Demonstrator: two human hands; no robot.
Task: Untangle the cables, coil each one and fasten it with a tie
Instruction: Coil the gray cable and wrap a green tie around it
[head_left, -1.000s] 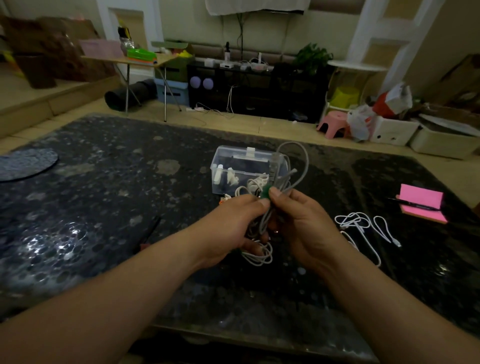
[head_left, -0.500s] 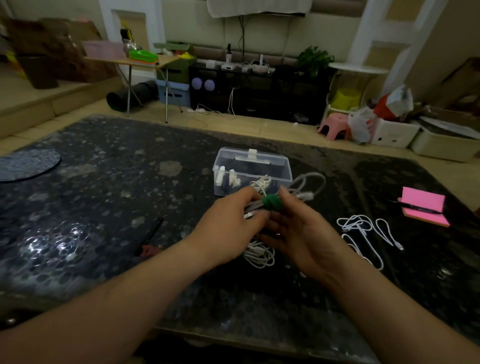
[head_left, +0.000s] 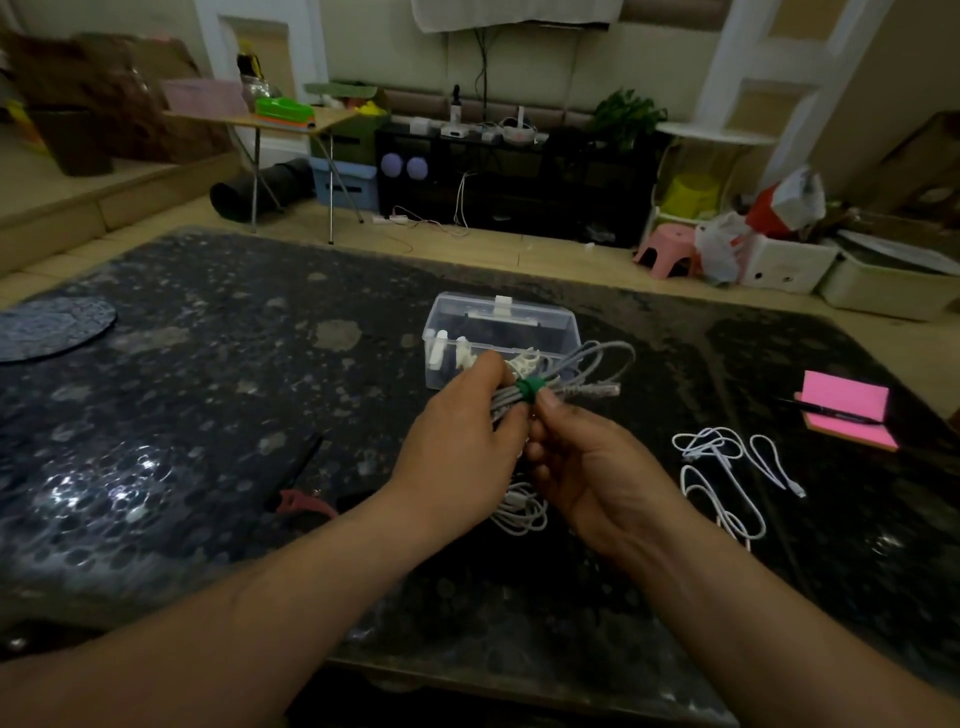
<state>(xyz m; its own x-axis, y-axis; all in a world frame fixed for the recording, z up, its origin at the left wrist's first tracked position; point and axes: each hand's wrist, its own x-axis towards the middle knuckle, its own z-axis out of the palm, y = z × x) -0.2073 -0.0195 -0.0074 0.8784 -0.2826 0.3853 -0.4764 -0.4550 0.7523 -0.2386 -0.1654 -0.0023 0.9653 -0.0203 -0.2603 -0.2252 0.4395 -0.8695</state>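
Curling fingers (head_left: 485, 371) round the grey cable (head_left: 589, 362), left hand (head_left: 457, 441) and right hand (head_left: 597, 467) half-hide a white cable (head_left: 519, 512).

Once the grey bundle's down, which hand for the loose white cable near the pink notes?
Right, probably. The white cable lies on the table out to the side of the right hand, with nothing between; the left hand, gripping the grey bundle, would have to cross over.

Pink notepad (head_left: 847, 395) under a black pen (head_left: 831, 412) near dark table's (head_left: 208, 364) right edge
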